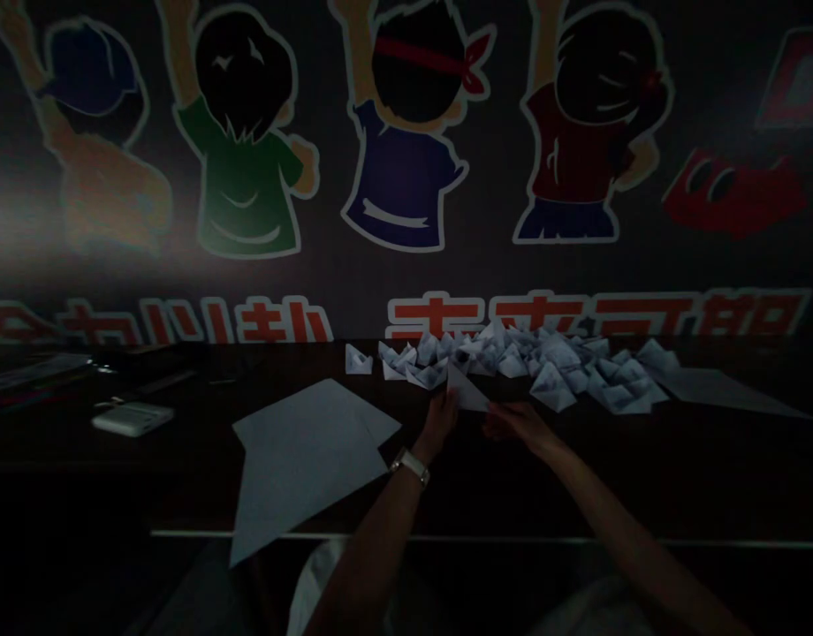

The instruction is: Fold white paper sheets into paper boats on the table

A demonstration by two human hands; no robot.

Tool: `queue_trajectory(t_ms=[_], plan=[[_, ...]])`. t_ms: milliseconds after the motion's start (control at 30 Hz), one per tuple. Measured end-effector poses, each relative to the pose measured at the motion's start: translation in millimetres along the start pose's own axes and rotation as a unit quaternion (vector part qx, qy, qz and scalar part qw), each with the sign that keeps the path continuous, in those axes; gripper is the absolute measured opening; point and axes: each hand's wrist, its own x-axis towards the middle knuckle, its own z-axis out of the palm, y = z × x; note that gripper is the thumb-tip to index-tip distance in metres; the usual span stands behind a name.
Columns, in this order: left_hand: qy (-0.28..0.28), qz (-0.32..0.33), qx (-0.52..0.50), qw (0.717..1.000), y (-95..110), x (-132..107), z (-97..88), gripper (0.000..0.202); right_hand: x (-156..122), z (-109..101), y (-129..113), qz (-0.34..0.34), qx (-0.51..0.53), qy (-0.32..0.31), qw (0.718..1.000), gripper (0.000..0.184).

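A folded white paper triangle is held up near the far side of the dark worktop, pinched by the fingers of the left hand. The right hand is placed at its lower corner, its fingers curled; whether they grip cannot be told. Just beyond, folded white paper boats are heaped. Flat white paper sheets lie left, with a white rectangular box farther off.
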Motion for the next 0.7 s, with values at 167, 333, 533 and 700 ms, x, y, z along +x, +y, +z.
queue_trajectory(t_ms=[167, 333, 533, 700], plan=[[-0.014, 0.041, 0.042, 0.998, 4.1, -1.4, 1.5, 0.052, -1.8, 0.9, -2.3, 0.043, -0.003, -0.019, 0.999, 0.04], [-0.098, 0.08, 0.129, 0.984, -4.1, -3.0, 6.9, 0.045, 2.3, 1.4, 0.8, -0.113, -0.147, 0.049, 0.981, 0.041], [-0.034, 0.068, 0.207, 0.975, -9.3, -5.0, 8.9, 0.037, 6.3, 1.2, 4.9, -0.206, -0.275, 0.066, 0.937, 0.05], [-0.008, 0.111, 0.14, 0.984, 4.7, -13.8, 8.0, 0.044, -3.8, 16.2, 5.6, -0.265, -0.452, 0.116, 0.844, 0.03]])
